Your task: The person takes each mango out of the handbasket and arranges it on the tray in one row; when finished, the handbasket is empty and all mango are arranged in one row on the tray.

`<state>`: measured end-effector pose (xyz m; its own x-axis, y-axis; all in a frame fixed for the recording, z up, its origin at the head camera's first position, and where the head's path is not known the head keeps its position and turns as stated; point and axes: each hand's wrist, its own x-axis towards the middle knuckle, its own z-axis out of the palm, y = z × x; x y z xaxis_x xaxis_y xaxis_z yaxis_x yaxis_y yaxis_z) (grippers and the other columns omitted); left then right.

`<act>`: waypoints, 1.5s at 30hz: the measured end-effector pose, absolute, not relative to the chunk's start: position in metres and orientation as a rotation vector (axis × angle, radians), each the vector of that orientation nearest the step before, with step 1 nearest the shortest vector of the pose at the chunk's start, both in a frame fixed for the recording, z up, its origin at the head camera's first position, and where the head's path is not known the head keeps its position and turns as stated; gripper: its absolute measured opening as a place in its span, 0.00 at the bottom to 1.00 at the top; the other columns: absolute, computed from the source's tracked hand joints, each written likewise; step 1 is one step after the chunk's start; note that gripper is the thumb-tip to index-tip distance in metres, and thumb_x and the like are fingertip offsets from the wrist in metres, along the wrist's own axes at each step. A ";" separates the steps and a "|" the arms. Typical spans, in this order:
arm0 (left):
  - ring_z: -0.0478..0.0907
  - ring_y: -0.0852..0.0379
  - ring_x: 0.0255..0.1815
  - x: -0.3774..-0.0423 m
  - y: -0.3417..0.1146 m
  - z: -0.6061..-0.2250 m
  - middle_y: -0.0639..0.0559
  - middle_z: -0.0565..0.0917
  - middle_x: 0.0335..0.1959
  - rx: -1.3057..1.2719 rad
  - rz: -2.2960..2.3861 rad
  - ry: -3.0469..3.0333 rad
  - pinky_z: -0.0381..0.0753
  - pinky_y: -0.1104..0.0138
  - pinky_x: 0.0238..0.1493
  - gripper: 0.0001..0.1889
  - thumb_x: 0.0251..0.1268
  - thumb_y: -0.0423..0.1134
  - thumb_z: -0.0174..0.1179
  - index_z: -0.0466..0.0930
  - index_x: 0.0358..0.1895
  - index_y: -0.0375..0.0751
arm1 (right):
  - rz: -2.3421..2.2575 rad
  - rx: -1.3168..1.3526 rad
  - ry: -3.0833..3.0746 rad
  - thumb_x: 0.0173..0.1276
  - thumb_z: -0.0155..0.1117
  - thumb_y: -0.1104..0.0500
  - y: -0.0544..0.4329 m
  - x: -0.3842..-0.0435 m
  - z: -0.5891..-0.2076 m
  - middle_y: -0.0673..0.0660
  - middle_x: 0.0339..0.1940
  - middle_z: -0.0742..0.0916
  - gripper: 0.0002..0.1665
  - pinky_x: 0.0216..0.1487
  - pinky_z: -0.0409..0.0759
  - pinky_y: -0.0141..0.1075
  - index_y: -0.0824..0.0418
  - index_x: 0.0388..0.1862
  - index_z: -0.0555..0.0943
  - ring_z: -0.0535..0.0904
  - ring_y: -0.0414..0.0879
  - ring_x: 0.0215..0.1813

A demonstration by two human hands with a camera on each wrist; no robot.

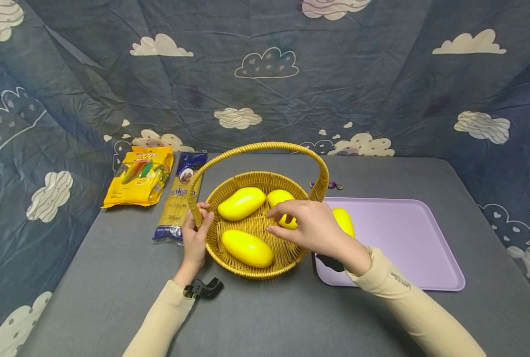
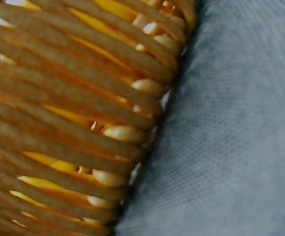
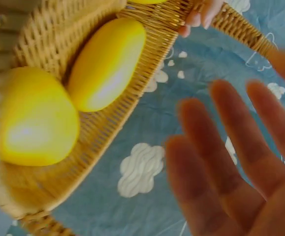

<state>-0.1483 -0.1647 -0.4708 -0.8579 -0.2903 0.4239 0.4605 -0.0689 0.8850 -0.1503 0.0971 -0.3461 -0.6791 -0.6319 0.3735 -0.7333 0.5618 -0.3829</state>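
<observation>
A woven wicker basket [image 1: 231, 270] with a tall arched handle stands mid-table. Three yellow mangoes lie in it: one at the back left [image 1: 241, 204], one in front [image 1: 247, 249], and one at the back right [image 1: 279, 197], partly covered by my right hand. My left hand [image 1: 195, 243] grips the basket's left side at the foot of the handle. Over the basket's right part hovers my right hand [image 1: 316, 225], fingers loosely bent and holding nothing; the right wrist view shows these fingers [image 3: 236, 142] spread. Another mango [image 1: 344, 221] rests on the lilac tray [image 1: 407, 238].
Left of the basket lie a yellow candy bag [image 1: 139, 177] and a blue-ended pack of spaghetti [image 1: 177, 201]. A small purple wrapped candy [image 1: 331, 185] lies behind the tray. A cloud-patterned cloth [image 1: 265, 94] hangs behind the grey table.
</observation>
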 end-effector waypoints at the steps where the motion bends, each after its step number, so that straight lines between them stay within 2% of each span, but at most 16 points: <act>1: 0.68 0.51 0.49 -0.148 -0.165 -0.471 0.31 0.71 0.48 -0.180 -1.977 -1.715 0.62 0.66 0.53 0.10 0.65 0.27 0.55 0.65 0.33 0.22 | 0.733 1.175 -2.630 0.58 0.70 0.46 0.094 -0.151 -0.344 0.41 0.33 0.85 0.14 0.25 0.71 0.31 0.48 0.41 0.85 0.77 0.34 0.32; 5: 0.68 0.51 0.50 -0.148 -0.164 -0.471 0.33 0.71 0.48 -0.176 -1.989 -1.718 0.62 0.66 0.53 0.10 0.65 0.27 0.55 0.65 0.33 0.22 | 0.601 1.247 -2.745 0.56 0.71 0.42 0.084 -0.152 -0.340 0.40 0.41 0.85 0.18 0.27 0.71 0.34 0.44 0.45 0.84 0.79 0.38 0.40; 10: 0.68 0.50 0.49 -0.149 -0.163 -0.471 0.33 0.71 0.48 -0.185 -1.979 -1.718 0.62 0.65 0.53 0.10 0.65 0.27 0.55 0.66 0.33 0.22 | 0.510 1.333 -2.808 0.55 0.71 0.40 0.070 -0.154 -0.340 0.39 0.44 0.84 0.20 0.34 0.73 0.38 0.42 0.46 0.84 0.78 0.37 0.46; 16: 0.68 0.50 0.49 -0.149 -0.162 -0.470 0.33 0.72 0.47 -0.191 -1.973 -1.724 0.62 0.66 0.53 0.09 0.65 0.27 0.55 0.66 0.33 0.22 | 0.455 1.419 -2.884 0.56 0.69 0.38 0.056 -0.158 -0.345 0.41 0.47 0.84 0.22 0.39 0.74 0.39 0.43 0.48 0.83 0.78 0.39 0.48; 21: 0.67 0.51 0.49 -0.148 -0.162 -0.469 0.33 0.71 0.48 -0.186 -1.975 -1.731 0.63 0.66 0.52 0.10 0.66 0.27 0.55 0.66 0.33 0.22 | 0.413 1.479 -2.962 0.56 0.69 0.39 0.044 -0.158 -0.347 0.44 0.51 0.83 0.23 0.39 0.75 0.41 0.43 0.51 0.82 0.78 0.42 0.51; 27: 0.67 0.51 0.49 -0.147 -0.163 -0.469 0.32 0.71 0.48 -0.189 -1.977 -1.732 0.63 0.66 0.52 0.10 0.66 0.28 0.55 0.65 0.33 0.22 | 0.352 1.542 -2.981 0.58 0.68 0.39 0.037 -0.159 -0.350 0.47 0.51 0.83 0.24 0.39 0.76 0.41 0.44 0.53 0.82 0.78 0.44 0.50; 36: 0.67 0.51 0.49 -0.148 -0.163 -0.469 0.32 0.71 0.48 -0.186 -1.978 -1.728 0.63 0.67 0.52 0.10 0.66 0.27 0.54 0.65 0.33 0.22 | 0.355 1.519 -3.062 0.54 0.71 0.39 0.033 -0.168 -0.360 0.48 0.56 0.81 0.31 0.48 0.74 0.42 0.44 0.57 0.79 0.76 0.45 0.55; 45: 0.68 0.52 0.49 -0.147 -0.165 -0.469 0.35 0.72 0.48 -0.180 -1.977 -1.735 0.64 0.67 0.52 0.08 0.66 0.28 0.55 0.67 0.33 0.27 | 0.430 1.532 -3.065 0.52 0.74 0.43 0.030 -0.173 -0.367 0.52 0.56 0.81 0.37 0.50 0.73 0.42 0.50 0.61 0.76 0.77 0.48 0.53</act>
<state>-0.1466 -0.1650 -0.4691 -0.8666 -0.2782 0.4143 0.4469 -0.0631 0.8924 -0.1730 0.0301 -0.3668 -0.5678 -0.8066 -0.1641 -0.7304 0.5857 -0.3515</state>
